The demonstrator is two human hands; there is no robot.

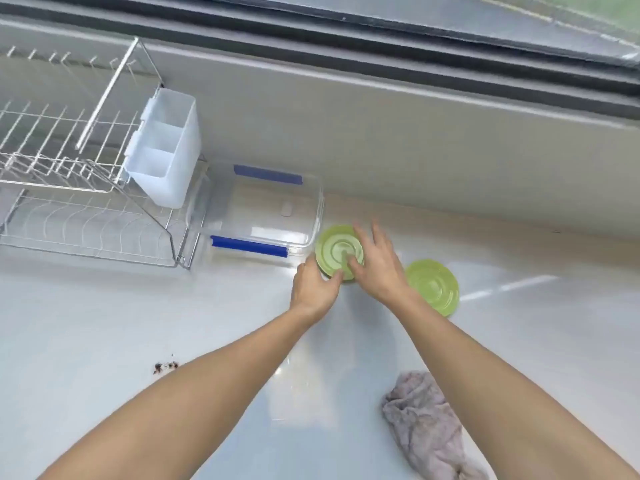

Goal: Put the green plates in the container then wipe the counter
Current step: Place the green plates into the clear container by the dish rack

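One head-worn wide-angle view, looking forward and steeply down.

The camera sits above the near edge of the bench (104,323), close enough that both forearms run up from the bottom corners toward the middle. It faces the back wall and window sill across 12 o'clock, with a wire dish rack (69,174) at 10 o'clock. Straight lines bow near the frame's edges. No second view exists to share the scene.

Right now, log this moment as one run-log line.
phase: first plate pickup | left hand grips near plate rim | right hand fingers on it | second plate on counter | container without plates | cloth untouched
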